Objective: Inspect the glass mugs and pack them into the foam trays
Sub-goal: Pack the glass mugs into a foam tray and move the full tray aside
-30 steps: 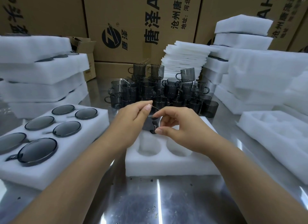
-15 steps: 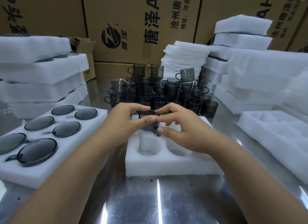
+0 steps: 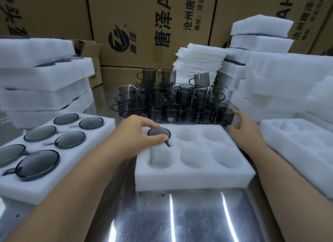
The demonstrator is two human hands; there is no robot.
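right hand (image 3: 243, 131) swung from the mug (image 3: 159, 132) to the pile (image 3: 171, 101), fingers (image 3: 237, 113) spread.

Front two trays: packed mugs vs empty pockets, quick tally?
Mugs in left tray: 6 visible
Mug in centre tray: 1
Empty pockets in centre tray: 5
Total: 7 mugs, 5 empty pockets

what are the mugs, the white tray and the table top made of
Mugs: smoky grey glass, glossy and see-through. Tray: white foam, matte, soft fuzzy edges. Table top: likely stainless steel, since it mirrors bright light streaks.
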